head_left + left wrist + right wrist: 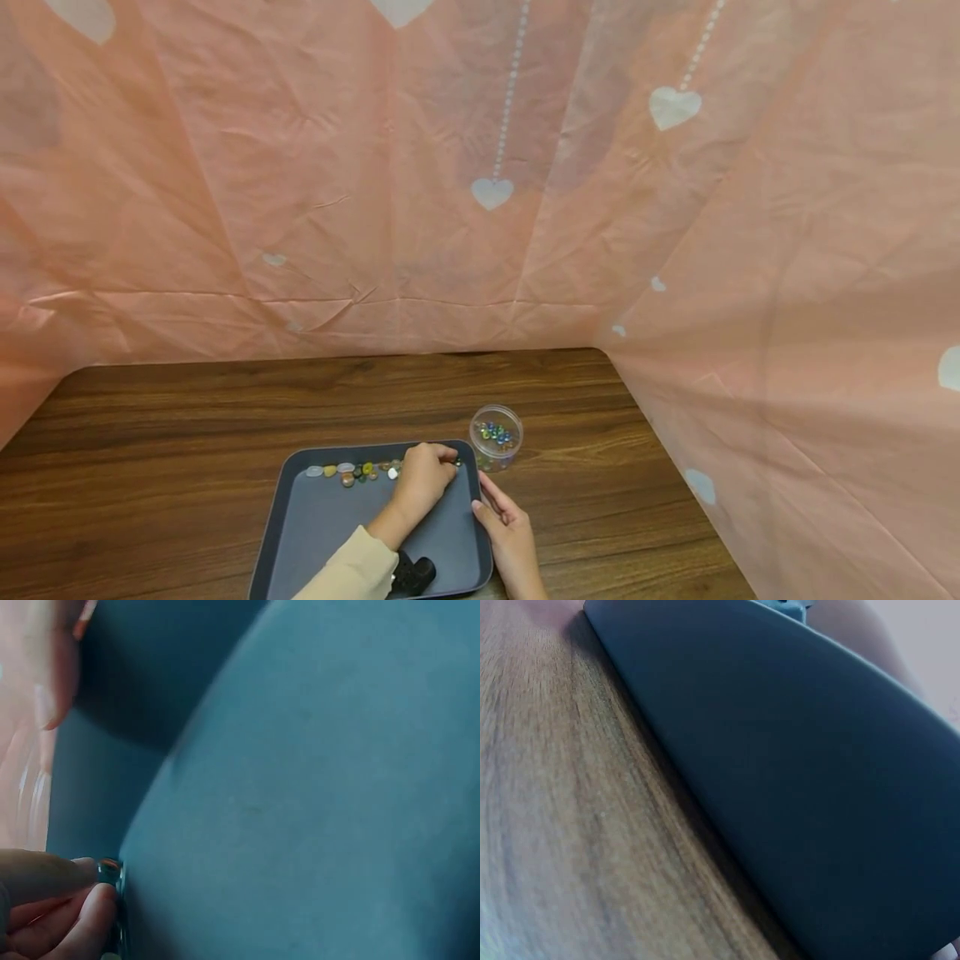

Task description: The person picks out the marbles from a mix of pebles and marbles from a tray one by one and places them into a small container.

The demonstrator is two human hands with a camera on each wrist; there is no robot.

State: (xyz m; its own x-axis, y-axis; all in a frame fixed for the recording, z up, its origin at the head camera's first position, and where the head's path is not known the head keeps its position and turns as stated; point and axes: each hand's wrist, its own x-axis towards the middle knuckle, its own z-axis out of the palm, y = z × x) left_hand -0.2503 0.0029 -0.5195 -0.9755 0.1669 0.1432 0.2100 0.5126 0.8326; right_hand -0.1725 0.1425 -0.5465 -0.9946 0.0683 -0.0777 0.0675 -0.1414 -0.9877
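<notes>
My left hand (423, 482) reaches over the dark grey tray (300, 533) to its far right corner. There its fingertips pinch a small glass marble (110, 865) with an orange streak, against the tray wall. Left of that hand, along the far side, lie several polished stones and beads, among them a pale stone (314, 472), a yellow stone (367, 469) and a white one (393, 473); the hand hides part of the row. My right hand (512, 533) touches the tray's right rim, thumb and extended fingers against the edge.
A clear round jar (497, 410) with several coloured marbles (495, 433) stands just beyond the tray's far right corner. A black device (412, 575) sits beside the left sleeve. The wooden table (150, 467) ends at a pink heart-patterned curtain (315, 208) behind and right.
</notes>
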